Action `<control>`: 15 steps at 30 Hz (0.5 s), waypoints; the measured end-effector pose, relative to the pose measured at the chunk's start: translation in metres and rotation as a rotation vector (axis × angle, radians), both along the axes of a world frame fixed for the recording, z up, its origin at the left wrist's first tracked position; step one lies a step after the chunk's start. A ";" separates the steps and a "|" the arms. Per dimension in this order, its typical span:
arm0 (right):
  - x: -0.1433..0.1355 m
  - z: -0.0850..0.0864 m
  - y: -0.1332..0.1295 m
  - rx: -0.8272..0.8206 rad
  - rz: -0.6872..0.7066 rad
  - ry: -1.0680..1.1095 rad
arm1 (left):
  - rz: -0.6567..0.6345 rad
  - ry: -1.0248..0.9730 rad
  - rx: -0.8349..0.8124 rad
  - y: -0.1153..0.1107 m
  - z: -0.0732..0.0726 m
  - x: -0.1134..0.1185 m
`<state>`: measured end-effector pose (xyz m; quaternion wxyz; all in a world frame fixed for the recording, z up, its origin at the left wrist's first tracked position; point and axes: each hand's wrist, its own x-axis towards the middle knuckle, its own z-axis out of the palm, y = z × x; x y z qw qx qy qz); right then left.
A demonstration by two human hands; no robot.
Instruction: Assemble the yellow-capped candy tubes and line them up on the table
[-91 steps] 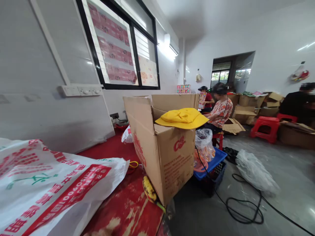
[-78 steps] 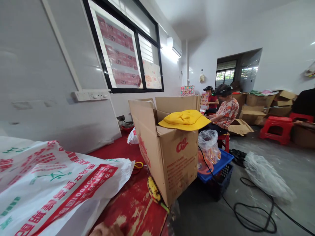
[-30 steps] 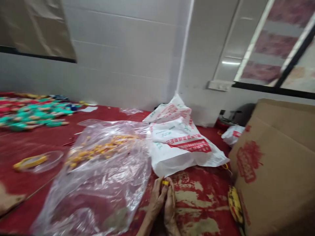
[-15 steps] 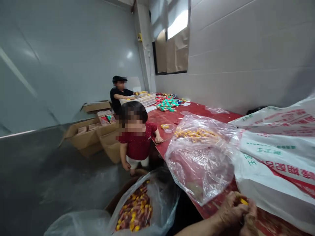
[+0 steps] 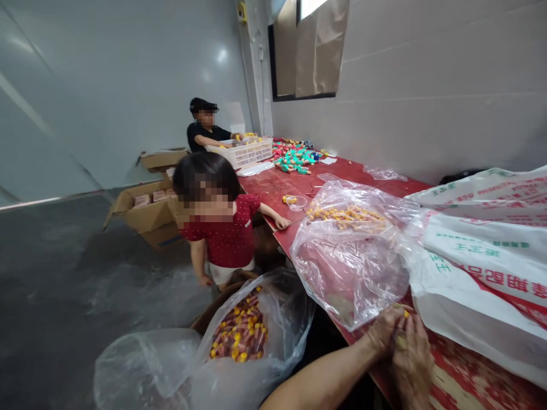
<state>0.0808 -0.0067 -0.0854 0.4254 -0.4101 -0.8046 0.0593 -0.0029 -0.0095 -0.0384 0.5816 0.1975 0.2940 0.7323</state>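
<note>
My left hand and my right hand are pressed together at the near edge of the red table, fingers closed around a small yellow piece that barely shows. Just beyond them lies a clear plastic bag holding several small yellow-orange pieces. Below the table edge, left of my forearm, an open clear bag holds many red and yellow pieces.
A white printed sack lies on the table to the right. A small child in red stands at the table's edge, a hand on it. Farther back a person in black works at a white basket. Open cardboard boxes sit on the floor.
My view has swung from the right side of the room, past the cardboard box with a yellow hat, to the left. My hands stay together on the yellow piece.
</note>
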 end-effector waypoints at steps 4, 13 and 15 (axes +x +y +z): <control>-0.006 0.015 -0.009 -0.042 -0.051 0.021 | -0.039 -0.067 0.006 0.000 0.002 0.001; -0.001 0.043 -0.020 -0.297 -0.098 0.302 | -0.180 -0.093 -0.064 -0.026 0.018 -0.014; 0.000 0.045 -0.021 -0.366 -0.088 0.323 | -0.253 -0.027 -0.073 -0.050 0.028 -0.036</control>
